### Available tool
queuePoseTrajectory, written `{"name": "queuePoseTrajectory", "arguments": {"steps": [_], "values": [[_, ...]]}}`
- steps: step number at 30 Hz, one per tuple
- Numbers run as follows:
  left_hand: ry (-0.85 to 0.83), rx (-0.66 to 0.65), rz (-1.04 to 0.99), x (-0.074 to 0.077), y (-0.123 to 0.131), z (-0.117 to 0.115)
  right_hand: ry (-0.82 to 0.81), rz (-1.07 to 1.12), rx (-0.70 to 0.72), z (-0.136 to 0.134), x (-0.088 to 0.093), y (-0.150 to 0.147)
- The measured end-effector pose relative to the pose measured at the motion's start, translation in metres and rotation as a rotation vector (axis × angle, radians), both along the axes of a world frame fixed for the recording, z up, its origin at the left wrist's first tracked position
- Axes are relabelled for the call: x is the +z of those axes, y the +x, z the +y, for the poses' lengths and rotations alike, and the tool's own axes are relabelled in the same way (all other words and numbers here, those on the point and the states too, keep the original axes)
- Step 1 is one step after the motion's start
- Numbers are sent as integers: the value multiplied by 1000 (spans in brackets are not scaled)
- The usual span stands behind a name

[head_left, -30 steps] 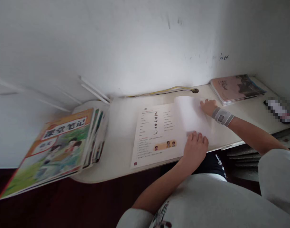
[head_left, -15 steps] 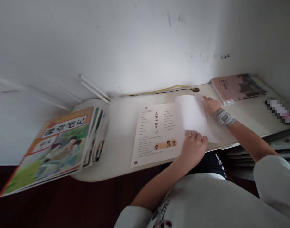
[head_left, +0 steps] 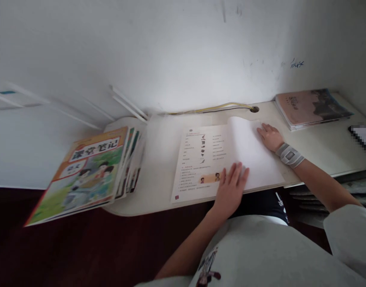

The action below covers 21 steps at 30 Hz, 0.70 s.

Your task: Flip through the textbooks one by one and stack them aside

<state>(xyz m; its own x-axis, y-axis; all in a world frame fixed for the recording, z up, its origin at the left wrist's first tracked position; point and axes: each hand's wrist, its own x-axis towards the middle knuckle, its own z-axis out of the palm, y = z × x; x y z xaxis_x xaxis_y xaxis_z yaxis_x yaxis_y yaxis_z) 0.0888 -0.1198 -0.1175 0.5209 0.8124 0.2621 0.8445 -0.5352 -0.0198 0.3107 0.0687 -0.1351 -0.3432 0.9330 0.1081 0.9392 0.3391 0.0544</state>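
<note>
An open workbook [head_left: 200, 159] lies on the white desk [head_left: 159, 159], its left page printed with text and small pictures, its right page blank. My left hand [head_left: 230, 185] lies flat with fingers stretched out across the book's lower middle, near the fold. My right hand [head_left: 269, 136], with a grey band on the wrist, rests open on the far right edge of the blank page.
A stack of colourful books [head_left: 90, 171] overhangs the desk's left end. Another pile with a pink cover [head_left: 311, 105] sits at the far right by the wall. A yellow and black cable [head_left: 218, 107] runs along the wall to a hole. A blurred-out item [head_left: 364, 137] lies at the right edge.
The raised page has been laid down flat. My left hand went from curled to spread flat on the book, and my right hand moved onto the page's right edge.
</note>
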Motion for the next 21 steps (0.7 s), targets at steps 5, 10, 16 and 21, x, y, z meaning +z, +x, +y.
{"name": "queuePoseTrajectory", "arguments": {"steps": [5, 10, 16, 21], "values": [[102, 96, -98, -32, -18, -8, 3, 7, -4, -2, 2, -2], [292, 33, -189, -38, -13, -9, -1, -7, -12, -2, 4, -4], [301, -48, -108, -14, -12, -10, -27, -1, -28, -3, 7, -7], [239, -132, -66, -9, -4, -11, -61, 23, -41, -4, 10, -9]]}}
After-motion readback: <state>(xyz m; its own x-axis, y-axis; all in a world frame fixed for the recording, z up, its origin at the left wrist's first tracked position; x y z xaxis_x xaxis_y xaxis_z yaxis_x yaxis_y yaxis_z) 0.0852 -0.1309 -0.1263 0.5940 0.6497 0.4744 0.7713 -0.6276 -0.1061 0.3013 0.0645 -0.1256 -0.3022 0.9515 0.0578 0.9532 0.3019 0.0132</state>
